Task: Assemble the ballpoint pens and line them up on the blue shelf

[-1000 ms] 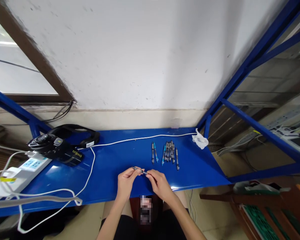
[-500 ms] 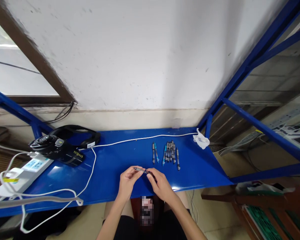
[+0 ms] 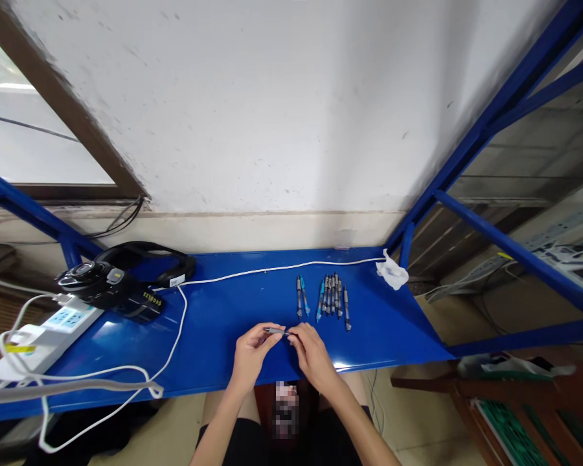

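Between my two hands, above the front part of the blue tabletop [image 3: 214, 343], is a dark grey pen [image 3: 275, 331] lying roughly level. My left hand [image 3: 252, 349] pinches its left part between thumb and fingers. At the pen's right end, my right hand [image 3: 311, 353] has thumb and fingertips closed on it; that end is partly hidden. Beyond my hands several pens [image 3: 332, 296] lie side by side, mostly grey with a blue one among them. A grey pen and a blue pen [image 3: 305, 298] lie left of that group. Another grey pen [image 3: 347, 309] lies to its right.
A white power strip [image 3: 43, 346] with looping cables and a black device [image 3: 121, 294] with a strap take up the left side. A white cable [image 3: 272, 267] runs along the back to a crumpled white tissue [image 3: 392, 273]. Blue frame bars [image 3: 486, 129] rise at the right.
My right hand's fingers have shifted slightly, closing at the pen's right end. The pen has turned a little closer to level. The pens on the table stay put.
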`<action>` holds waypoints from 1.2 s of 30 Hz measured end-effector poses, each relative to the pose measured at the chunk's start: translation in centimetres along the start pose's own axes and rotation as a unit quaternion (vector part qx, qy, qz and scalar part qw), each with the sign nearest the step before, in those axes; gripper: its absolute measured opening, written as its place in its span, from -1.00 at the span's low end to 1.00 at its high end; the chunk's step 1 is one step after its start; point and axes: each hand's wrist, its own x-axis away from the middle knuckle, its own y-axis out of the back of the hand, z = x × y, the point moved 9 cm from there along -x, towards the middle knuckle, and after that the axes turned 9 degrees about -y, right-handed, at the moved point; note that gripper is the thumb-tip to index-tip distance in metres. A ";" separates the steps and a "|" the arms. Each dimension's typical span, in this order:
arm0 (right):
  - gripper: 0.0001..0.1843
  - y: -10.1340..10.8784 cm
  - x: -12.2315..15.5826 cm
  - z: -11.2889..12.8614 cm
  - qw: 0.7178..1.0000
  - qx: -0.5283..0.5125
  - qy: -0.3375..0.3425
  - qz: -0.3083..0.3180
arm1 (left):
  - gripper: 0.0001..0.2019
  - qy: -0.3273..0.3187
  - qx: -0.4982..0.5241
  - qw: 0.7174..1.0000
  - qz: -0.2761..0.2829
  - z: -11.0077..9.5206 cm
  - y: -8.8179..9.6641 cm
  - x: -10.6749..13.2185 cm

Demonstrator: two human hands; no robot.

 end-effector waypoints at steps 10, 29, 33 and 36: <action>-0.74 -0.1 0.0 -0.2 0.999 0.034 -0.006 0.003 | -0.70 -0.005 -0.006 1.000 -0.008 0.1 0.1 0.1; -0.72 1.3 -0.2 0.7 0.998 0.036 -0.030 -0.052 | -0.60 0.010 0.133 0.988 -0.076 0.7 1.1 0.1; -0.73 1.3 -0.2 0.3 0.997 0.037 -0.038 -0.061 | -0.61 0.008 0.146 0.986 -0.085 0.5 1.3 0.1; -0.74 1.3 -0.2 0.3 0.997 0.038 -0.040 -0.059 | -0.59 0.005 0.136 0.988 -0.078 0.4 1.2 0.1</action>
